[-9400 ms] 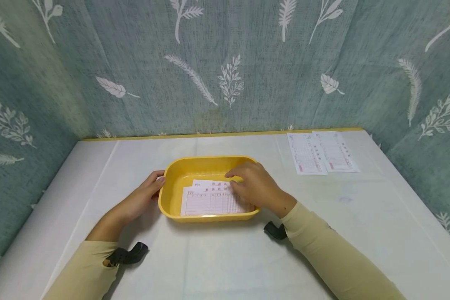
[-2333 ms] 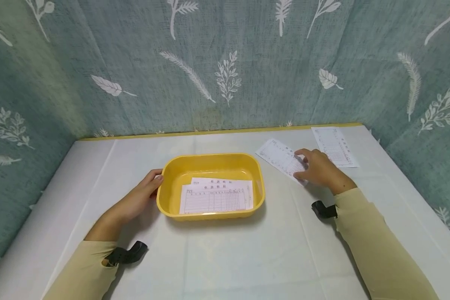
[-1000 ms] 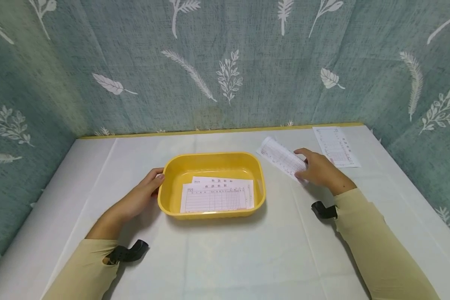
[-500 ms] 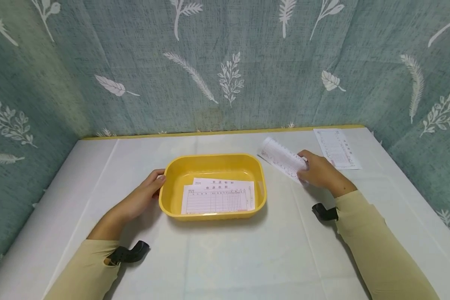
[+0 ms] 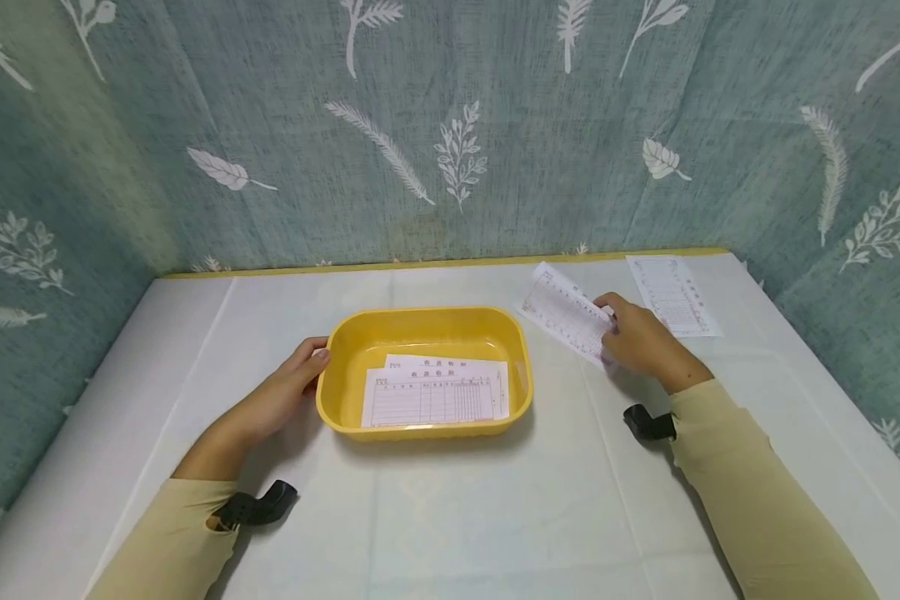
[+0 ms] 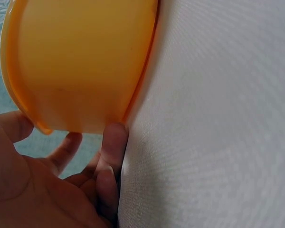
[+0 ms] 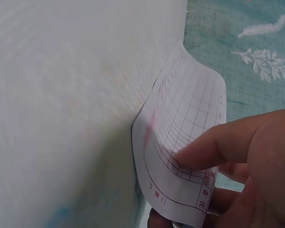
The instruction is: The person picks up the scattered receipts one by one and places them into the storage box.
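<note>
My left hand (image 5: 288, 383) holds the left end of a yellow plastic basin (image 5: 425, 432) on the table; in the left wrist view its fingers (image 6: 115, 142) meet the outer wall and rim. Two printed receipt slips (image 5: 427, 400) lie overlapping inside the basin. Right of the basin, my right hand (image 5: 641, 340) pinches one end of another receipt slip (image 5: 566, 315). That slip bends upward, its far edge raised, and in the right wrist view the thumb presses on its printed grid (image 7: 185, 118) with other fingers behind it.
One more receipt slip (image 5: 673, 296) lies flat near the table's back right corner, just beyond my right hand. A white cloth covers the table (image 5: 450, 517). Green leaf-patterned fabric (image 5: 450, 125) rises behind and at both sides.
Earlier my right hand was over the basin; it moved right to one of two slips at the back. That slip was turned aslant, then pinched and lifted at its edge. The left hand stayed put.
</note>
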Demonstrator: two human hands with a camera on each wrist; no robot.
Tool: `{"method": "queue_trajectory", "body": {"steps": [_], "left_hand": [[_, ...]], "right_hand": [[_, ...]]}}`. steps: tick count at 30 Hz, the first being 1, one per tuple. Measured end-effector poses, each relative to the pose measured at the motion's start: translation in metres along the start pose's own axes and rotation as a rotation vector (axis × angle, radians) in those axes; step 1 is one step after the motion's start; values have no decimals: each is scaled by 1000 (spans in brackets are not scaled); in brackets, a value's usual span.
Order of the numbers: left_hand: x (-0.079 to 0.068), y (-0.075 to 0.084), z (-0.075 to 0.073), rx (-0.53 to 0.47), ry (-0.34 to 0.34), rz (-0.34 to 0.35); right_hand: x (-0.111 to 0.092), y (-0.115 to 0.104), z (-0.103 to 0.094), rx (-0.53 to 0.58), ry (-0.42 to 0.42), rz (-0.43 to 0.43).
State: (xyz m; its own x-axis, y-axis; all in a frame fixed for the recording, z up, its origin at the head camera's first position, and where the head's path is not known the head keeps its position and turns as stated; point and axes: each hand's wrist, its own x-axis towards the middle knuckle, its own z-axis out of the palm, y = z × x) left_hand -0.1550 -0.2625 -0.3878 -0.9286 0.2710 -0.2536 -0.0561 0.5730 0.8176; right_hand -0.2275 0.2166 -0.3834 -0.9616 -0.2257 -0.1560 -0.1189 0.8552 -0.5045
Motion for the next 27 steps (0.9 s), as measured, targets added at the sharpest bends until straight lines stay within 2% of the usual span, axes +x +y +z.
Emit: {"method": "queue_trajectory", "body": {"steps": [13, 27], "left_hand": [[0, 0, 0, -23, -3, 2], [0, -1, 0, -20, -4, 11]], "right_hand": [[-1, -2, -1, 31, 74, -13], [0, -4, -1, 59, 112, 26]]}}
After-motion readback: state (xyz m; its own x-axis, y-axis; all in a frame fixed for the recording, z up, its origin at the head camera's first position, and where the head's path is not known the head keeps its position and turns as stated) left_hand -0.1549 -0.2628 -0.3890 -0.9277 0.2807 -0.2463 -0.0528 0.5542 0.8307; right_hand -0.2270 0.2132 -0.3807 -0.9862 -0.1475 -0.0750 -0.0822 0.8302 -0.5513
